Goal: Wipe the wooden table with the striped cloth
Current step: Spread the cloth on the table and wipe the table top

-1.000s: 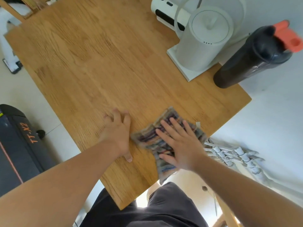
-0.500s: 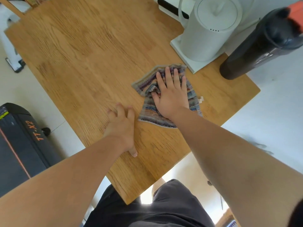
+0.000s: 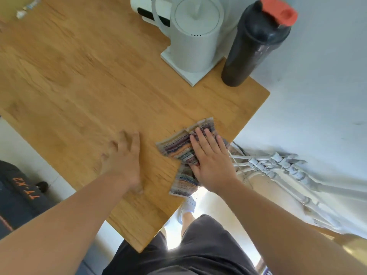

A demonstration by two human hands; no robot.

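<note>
- The worktop [image 3: 95, 80] is warm honey-brown wood with darker grain streaks.
- The striped cloth [image 3: 179, 149] carries thin bands of purple, grey, orange and blue, with a pale border.
- The kettle [image 3: 195, 32] is white, on a white base [image 3: 178, 65].
- The bottle [image 3: 252, 44] is black with a coral-red cap.
- The white device [image 3: 147, 8] behind the kettle has a black stripe.
- The shorts [image 3: 198, 249] are dark grey.
- The dark case [image 3: 17, 195] bears orange lettering.
- The wall [image 3: 321, 76] is pale bluish white.

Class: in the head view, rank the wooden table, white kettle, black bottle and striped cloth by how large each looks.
1. wooden table
2. white kettle and black bottle: look alike, so unranked
3. striped cloth, partly under the right hand
</note>
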